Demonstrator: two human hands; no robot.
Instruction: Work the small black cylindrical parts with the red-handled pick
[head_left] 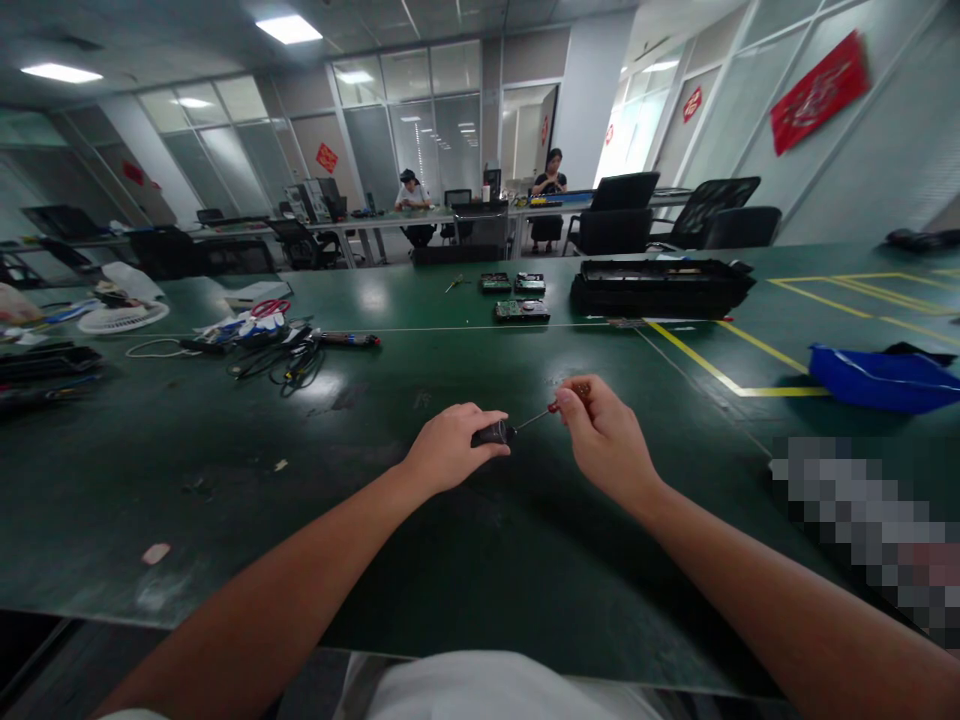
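Note:
Between the thumb and fingers of my left hand (455,443) is a small dark cylindrical part (491,433), lying sideways just above or on the green table (420,540). My right hand (604,430) is closed around the red handle of a screwdriver (534,419). Its thin metal shaft slants down to the left, and the tip meets the right end of the dark part. What the cylinder is cannot be made out. My fingers cover much of it and most of the handle.
Ahead lie several green circuit boards (521,311) and a long black housing (660,288). Tangled cables (289,350) and a pen-like tool (349,339) are on the left. A blue bin (885,380) stands at right. Two people sit at a far bench.

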